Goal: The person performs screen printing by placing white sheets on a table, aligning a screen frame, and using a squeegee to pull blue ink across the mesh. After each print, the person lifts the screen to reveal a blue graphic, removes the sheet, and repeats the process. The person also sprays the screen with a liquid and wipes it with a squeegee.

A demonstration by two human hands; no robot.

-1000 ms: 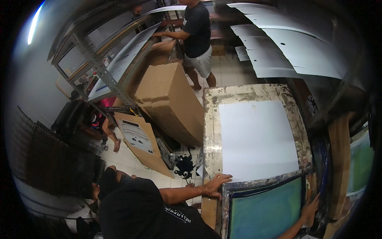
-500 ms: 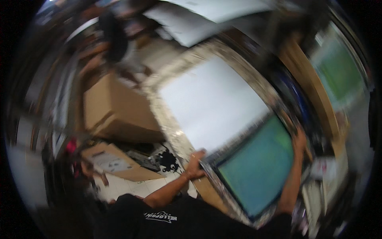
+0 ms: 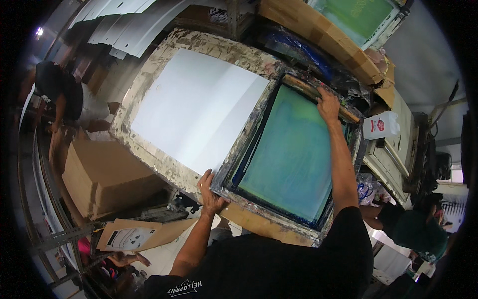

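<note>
A silk screen (image 3: 294, 149) with teal-green mesh in a dark, ink-stained frame lies flat in front of me. My left hand (image 3: 211, 198) is closed on the near left corner of its frame. Along the far right side inside the frame lies a squeegee (image 3: 298, 85) with a wooden handle. My right hand (image 3: 328, 105) is closed over this handle, and its palm side is hidden. Left of the screen, a large white sheet (image 3: 199, 107) lies on a worn, paint-spattered board (image 3: 132, 107).
Cardboard boxes (image 3: 112, 174) stand at the left, above an open carton flap (image 3: 132, 235). A white plastic container (image 3: 381, 125) is at the right. Another green screen (image 3: 356, 17) stands at the back beside a long cardboard piece (image 3: 323, 37). Co-workers (image 3: 59, 92) are at left and right.
My view has turned, so the board and screen appear shifted and rotated, and the blur has gone. Both hands remain at the screen, left at the frame corner, right at the far side.
</note>
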